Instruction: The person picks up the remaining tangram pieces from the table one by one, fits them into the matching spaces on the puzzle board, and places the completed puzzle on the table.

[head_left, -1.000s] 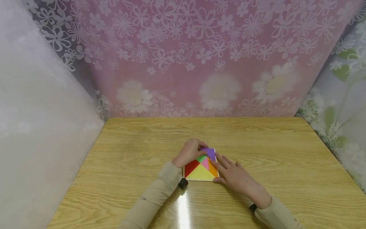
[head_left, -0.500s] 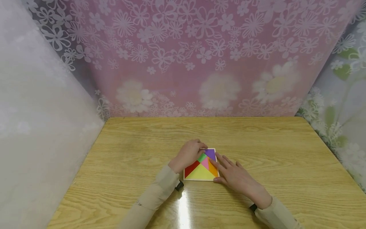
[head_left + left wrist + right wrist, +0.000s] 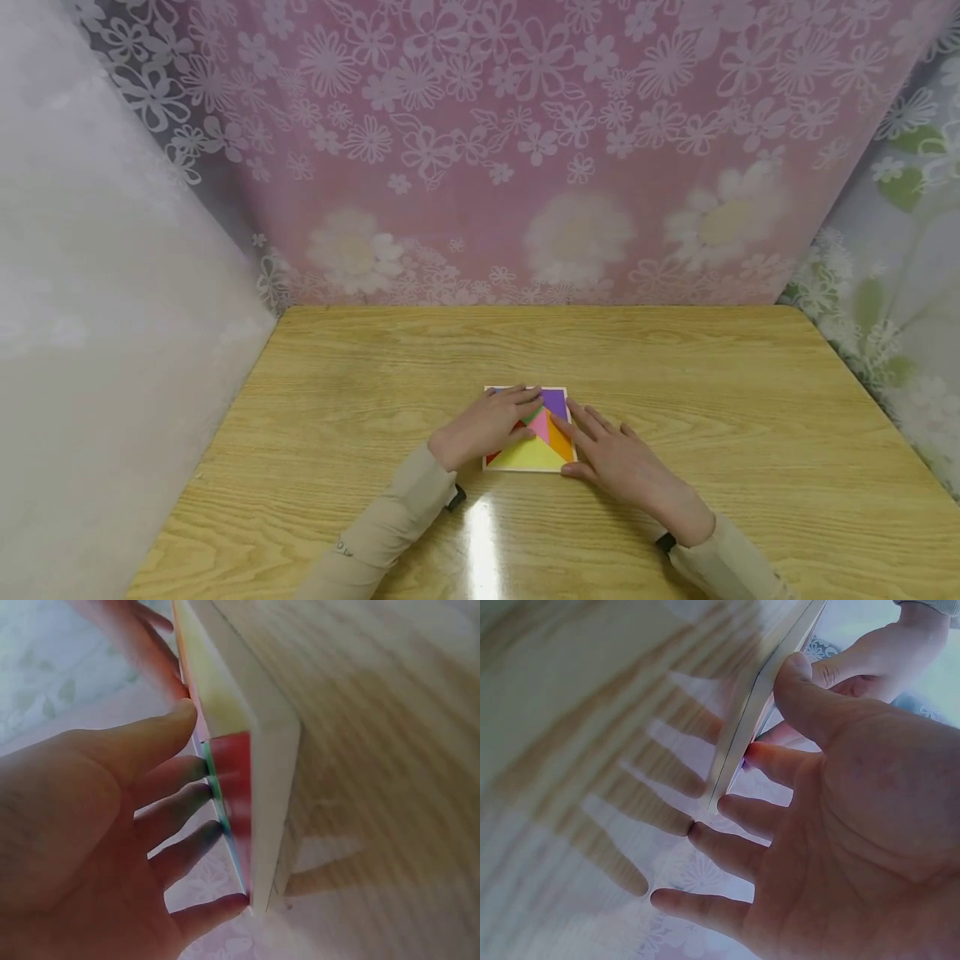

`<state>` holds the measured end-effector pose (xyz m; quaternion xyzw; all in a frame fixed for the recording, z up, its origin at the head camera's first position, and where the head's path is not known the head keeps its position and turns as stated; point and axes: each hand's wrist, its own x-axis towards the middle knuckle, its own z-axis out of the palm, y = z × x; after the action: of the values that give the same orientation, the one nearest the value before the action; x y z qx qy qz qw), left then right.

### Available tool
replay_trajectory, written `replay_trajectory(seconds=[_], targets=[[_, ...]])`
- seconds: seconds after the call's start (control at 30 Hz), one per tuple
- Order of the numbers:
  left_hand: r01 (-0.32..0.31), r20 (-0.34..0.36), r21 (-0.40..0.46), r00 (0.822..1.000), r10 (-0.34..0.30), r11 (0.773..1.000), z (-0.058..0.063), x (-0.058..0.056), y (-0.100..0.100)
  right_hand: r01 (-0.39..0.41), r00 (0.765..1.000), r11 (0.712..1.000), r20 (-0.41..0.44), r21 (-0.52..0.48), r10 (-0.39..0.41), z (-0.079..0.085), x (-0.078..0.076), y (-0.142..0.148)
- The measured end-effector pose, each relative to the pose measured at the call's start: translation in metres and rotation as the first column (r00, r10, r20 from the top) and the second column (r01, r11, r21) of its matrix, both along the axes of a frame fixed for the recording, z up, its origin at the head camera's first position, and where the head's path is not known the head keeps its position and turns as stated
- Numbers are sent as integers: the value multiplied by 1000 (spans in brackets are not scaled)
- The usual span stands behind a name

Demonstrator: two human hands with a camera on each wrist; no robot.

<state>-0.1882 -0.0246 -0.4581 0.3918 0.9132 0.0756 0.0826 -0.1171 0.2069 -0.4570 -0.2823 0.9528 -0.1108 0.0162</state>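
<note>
A square tangram puzzle lies flat on the table in the head view, its pieces inside a pale tray (image 3: 274,742). I see a yellow triangle (image 3: 528,457), an orange piece (image 3: 559,440), a pink piece (image 3: 542,427) and a purple piece (image 3: 555,403). Much of the red piece (image 3: 231,776) and the green and blue ones is covered in the head view by my left hand (image 3: 480,427). That hand rests its spread fingertips on the pieces. My right hand (image 3: 622,467) touches the tray's right edge with thumb and fingers stretched out, one fingertip reaching onto the pieces.
The wooden table (image 3: 360,375) spreads out on all sides of the puzzle. A pink flowered cloth (image 3: 465,200) hangs behind its far edge. Pale cloths stand at the left and right. Glare (image 3: 482,542) shines on the wood in front.
My left hand has come down and back from the puzzle's far left part, and its bent fingers have straightened across the pieces. The right hand has stayed in place at the edge.
</note>
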Motion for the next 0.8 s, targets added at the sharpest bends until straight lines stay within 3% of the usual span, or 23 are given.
replay_trajectory(seconds=[0.1, 0.23, 0.43, 0.8], targets=[[-29, -4, -3, 1000, 29, 1000, 2, 0, -3, -7, 1000, 1000, -8, 6, 7, -1, -1, 0], [-71, 8, 69, 997, 71, 995, 2, 0, -12, -3, 1000, 1000, 3, 6, 3, -2, -1, 0], [-162, 81, 142, 985, 151, 976, 0, 4, -38, 8, 999, 1000, 34, 8, -9, 1, -1, -2], [-154, 150, 100, 979, 139, 983, 3, 23, -61, 27, 998, 1000, 65, 5, -27, 2, -2, -2]])
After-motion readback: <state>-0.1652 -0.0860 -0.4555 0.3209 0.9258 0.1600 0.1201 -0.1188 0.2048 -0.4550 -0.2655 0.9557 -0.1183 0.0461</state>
